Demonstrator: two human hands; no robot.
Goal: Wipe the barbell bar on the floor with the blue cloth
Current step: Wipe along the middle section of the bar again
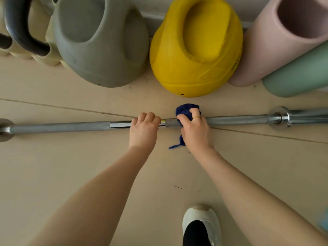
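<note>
The left hand [144, 129] grips the bar [60, 127]. The right hand [195, 130] squeezes the blue cloth [185, 109] around it.

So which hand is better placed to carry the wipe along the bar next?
The right hand. It already has the blue cloth bunched around the barbell bar, with the stretch toward the collar open beside it. The left hand grips the bar bare, likely steadying it.
</note>
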